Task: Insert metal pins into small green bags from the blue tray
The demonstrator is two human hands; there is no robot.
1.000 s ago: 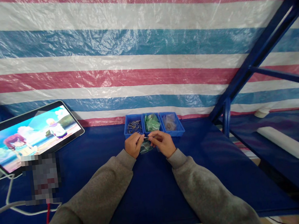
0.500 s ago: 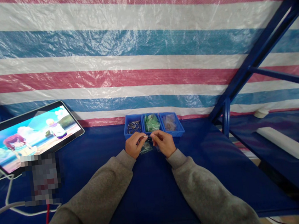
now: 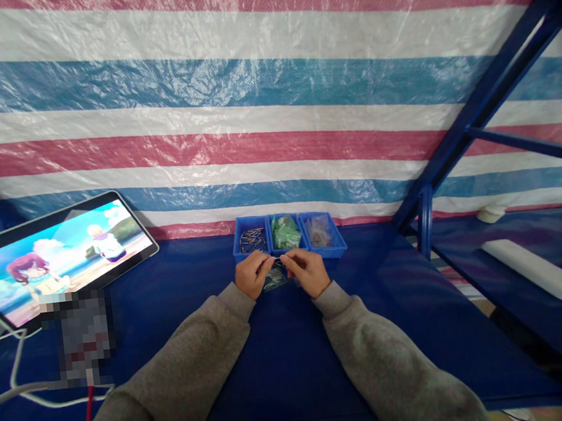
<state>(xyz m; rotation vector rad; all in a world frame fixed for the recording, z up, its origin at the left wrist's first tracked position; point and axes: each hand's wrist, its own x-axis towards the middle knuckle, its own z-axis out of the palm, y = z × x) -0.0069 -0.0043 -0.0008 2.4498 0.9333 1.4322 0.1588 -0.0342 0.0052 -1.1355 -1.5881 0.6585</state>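
Observation:
My left hand (image 3: 253,275) pinches one end of a thin, shiny metal rod (image 3: 277,258). My right hand (image 3: 306,271) has its thumb and fingers closed at the rod's other end; the fingertips of both hands nearly meet. Just beyond them stands a blue three-part bin (image 3: 333,253). Its left compartment holds slim metal pieces (image 3: 252,239) like screws or nails, the middle one green plastic-looking material (image 3: 285,231), the right one clear plastic packaging (image 3: 318,232). Beneath the hands lies a small greenish packet (image 3: 274,278), partly covered.
A tablet (image 3: 65,256) playing a cartoon leans at the left, with white cables (image 3: 19,372) and a blurred-out object (image 3: 84,335) near it. On the right, past a blue metal frame (image 3: 425,222), lies a long white device (image 3: 538,268). Striped sheeting (image 3: 270,104) hangs behind.
The fingertips of my two hands have drawn closer together, with less of the metal rod showing between them. The bin and tablet stay where they were.

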